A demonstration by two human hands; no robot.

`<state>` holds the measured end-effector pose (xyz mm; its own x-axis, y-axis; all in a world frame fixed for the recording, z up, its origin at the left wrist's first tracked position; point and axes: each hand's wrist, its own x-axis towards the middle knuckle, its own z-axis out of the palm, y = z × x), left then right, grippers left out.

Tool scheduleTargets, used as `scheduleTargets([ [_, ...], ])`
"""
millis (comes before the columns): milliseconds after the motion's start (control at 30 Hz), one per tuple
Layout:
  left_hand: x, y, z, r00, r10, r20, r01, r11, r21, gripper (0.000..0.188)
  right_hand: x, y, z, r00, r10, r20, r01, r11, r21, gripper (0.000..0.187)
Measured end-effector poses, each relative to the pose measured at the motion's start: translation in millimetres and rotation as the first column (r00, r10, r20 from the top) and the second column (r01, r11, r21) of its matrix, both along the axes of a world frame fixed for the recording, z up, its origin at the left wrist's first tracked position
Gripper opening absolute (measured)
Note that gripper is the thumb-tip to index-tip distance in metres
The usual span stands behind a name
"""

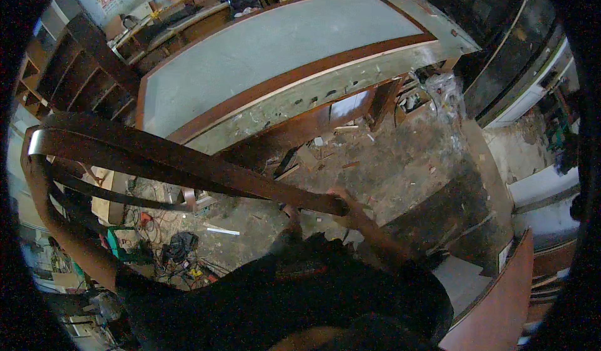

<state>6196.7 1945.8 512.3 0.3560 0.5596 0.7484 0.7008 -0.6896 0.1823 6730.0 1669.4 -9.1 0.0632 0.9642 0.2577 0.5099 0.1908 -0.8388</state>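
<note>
A long, flexible dark brown strip [169, 163], which looks like edge banding, stretches in a loop across the view from the far left to the middle. My left hand [39, 164], on a raised and outstretched arm, is closed around its bent left end, where the surface catches a bright glint. Most of those fingers are hidden behind the strip. Close to my body, my right hand [352, 208] grips the other end. A narrower length of the same brown band curves below the left part of the loop.
Ahead stands a workbench carrying a large pale panel [282, 50] with brown edges. Wood scraps and dust litter the floor [400, 169]. Cables and tools [194, 269] lie at lower left, brown shelving [81, 69] stands at far left, and a reddish-brown board [501, 301] leans at lower right.
</note>
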Motion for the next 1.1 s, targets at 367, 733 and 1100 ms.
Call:
scheduleTargets([
  [367, -37.4, 175.5, -26.9, 0.999, 0.008, 0.049, 0.001, 0.982, -0.189, 0.024, -7.6, 134.5, -154.5, 0.913, -0.313, -0.262, 0.093, 0.786, -0.612, 0.055],
  [733, -25.8, 293.4, -126.5, 0.991, -0.089, -0.102, 0.030, 0.881, -0.472, 0.034, 160.6, 166.2, 4.3, 0.794, -0.445, 0.414, 0.544, 0.824, -0.157, 0.045],
  [1100, 13.3, 345.9, -176.5, 0.973, -0.160, -0.166, 0.019, 0.772, -0.636, 0.036, 360.0, 148.7, 278.5, 0.406, -0.599, 0.690, 0.721, 0.674, 0.161, 0.030],
])
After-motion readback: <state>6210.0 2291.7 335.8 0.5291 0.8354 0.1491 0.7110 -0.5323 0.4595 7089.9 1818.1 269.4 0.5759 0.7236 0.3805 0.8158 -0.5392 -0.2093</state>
